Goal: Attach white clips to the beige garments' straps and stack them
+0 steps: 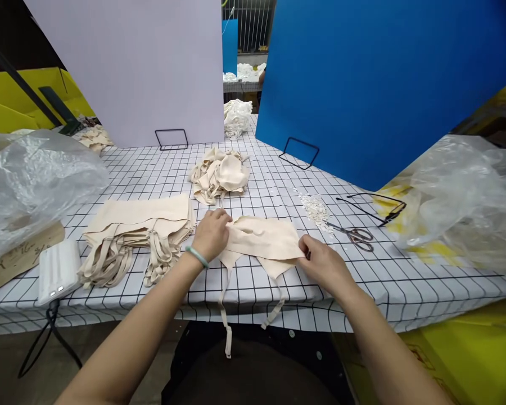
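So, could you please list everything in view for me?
Strapped fabric garment: 1, beige, front
Stacked strapped garments: several, beige, left
Crumpled fabric pile: 1, beige, centre
Small flat pieces: many, white, right
Metal scissors: 1, dark, right
Thin-framed glasses: 1, black, right
Upright boards: 2, lilac and blue, back
Wire stands: 2, black, boards' feet
Plastic sheeting: 2 heaps, clear, sides
Boxy device: 1, white, left
Boxes: several, yellow, edges
Checked tablecloth: 1, white and black, beneath
Left grip: 1, bare, garment's left
Right grip: 1, bare, garment's right
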A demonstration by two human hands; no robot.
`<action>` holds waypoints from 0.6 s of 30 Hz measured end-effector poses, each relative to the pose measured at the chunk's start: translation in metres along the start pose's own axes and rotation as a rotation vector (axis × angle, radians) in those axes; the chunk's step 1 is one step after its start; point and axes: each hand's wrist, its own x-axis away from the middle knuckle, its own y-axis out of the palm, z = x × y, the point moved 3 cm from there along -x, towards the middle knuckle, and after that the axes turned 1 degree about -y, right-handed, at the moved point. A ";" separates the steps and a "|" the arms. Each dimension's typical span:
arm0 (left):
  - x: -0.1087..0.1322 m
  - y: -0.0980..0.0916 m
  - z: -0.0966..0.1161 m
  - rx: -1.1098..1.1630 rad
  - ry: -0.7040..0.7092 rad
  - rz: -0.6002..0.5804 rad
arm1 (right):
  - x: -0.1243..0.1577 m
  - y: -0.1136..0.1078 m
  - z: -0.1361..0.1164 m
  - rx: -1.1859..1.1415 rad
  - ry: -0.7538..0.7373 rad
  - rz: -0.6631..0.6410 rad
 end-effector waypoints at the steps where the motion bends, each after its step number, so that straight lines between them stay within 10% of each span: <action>1: -0.010 0.003 0.000 -0.005 0.040 -0.082 | 0.002 -0.005 0.001 -0.033 -0.028 -0.100; 4: -0.033 0.014 -0.004 -0.002 0.078 -0.274 | -0.002 -0.015 0.004 -0.176 -0.092 -0.223; 13: -0.055 -0.006 -0.027 0.256 0.034 -0.436 | -0.064 0.010 0.006 -0.119 -0.129 0.074; 18: -0.044 -0.022 -0.046 0.480 -0.271 -0.002 | -0.061 0.005 0.015 -0.142 -0.088 0.190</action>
